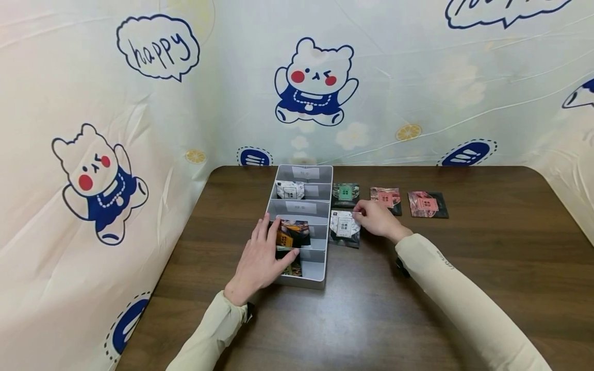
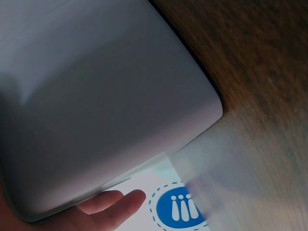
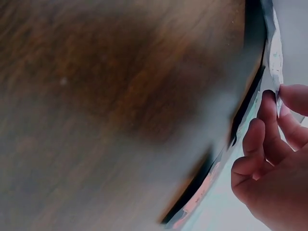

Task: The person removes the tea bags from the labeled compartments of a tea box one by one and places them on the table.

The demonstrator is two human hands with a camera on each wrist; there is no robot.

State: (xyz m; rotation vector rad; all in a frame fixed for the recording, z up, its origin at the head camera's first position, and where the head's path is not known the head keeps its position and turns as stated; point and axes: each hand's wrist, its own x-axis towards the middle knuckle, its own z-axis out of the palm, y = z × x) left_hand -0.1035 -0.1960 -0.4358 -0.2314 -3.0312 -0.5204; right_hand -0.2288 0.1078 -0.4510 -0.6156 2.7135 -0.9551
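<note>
The right hand [image 1: 379, 220] pinches the white packet [image 1: 345, 228] at its edge over the brown wooden table [image 1: 362, 314], the left hand [image 1: 260, 257], loosely spread, touches the grey tray [image 1: 303, 282] left of this grip, and behind and leftward hangs pale cloth [image 1: 232, 77] with 2 whole bears [image 1: 317, 56].
</note>
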